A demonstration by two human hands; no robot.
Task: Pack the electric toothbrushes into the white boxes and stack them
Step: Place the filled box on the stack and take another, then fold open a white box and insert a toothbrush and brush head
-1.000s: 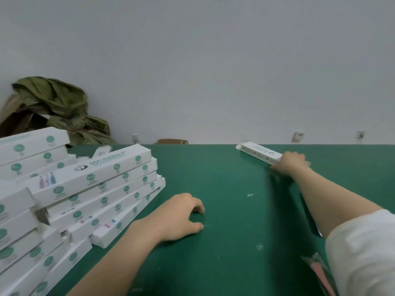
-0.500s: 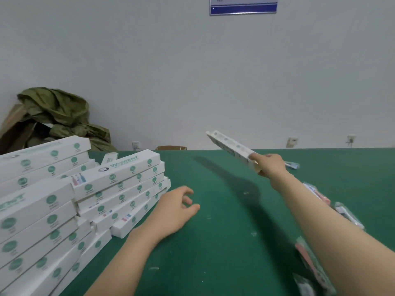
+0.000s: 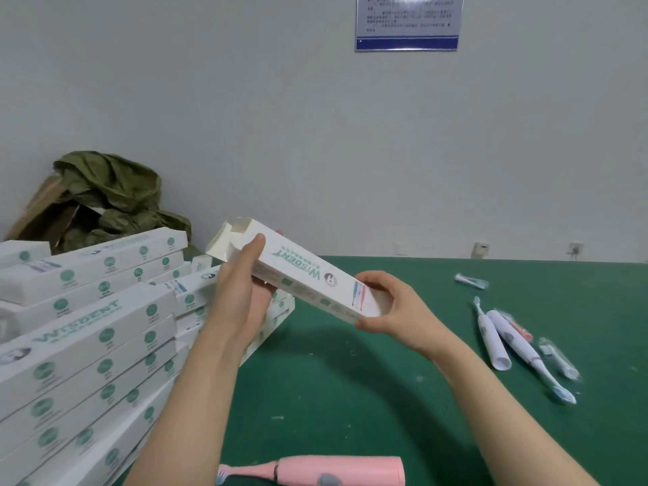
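Two hands: both hold one box, seen from the head view.
Left hand (image 3: 242,292): grips the box (image 3: 308,278) near its open end, with the thumb across the top face and the fingers curled beneath.
Right hand (image 3: 396,310): grips the closed end, fingers over the upper edge and thumb under the lower corner.
Box: white, held clear of the tabletop (image 3: 350,398) above its middle. It is tilted, the open end higher and to the left, with the end flaps folded out. Its inside cannot be seen.
Stack (image 3: 87,327): closed white boxes piled in layers along the tabletop's left edge, just behind the left hand.
Pink toothbrush (image 3: 333,470): lies flat at the near edge between the forearms, bristles to the left.
White toothbrushes (image 3: 492,338): two lie side by side toward the right edge, well apart from the box, with their bristles at opposite ends.
Brush head (image 3: 471,281): loose and wrapped, near the far edge on the right.
Bagged head (image 3: 557,357): in clear wrap, just right of the white toothbrushes.
Cloth (image 3: 112,191): olive, heaped behind the stack at the far left corner.
Notice (image 3: 406,22): blue-edged sheet on the wall, its text too small to read.
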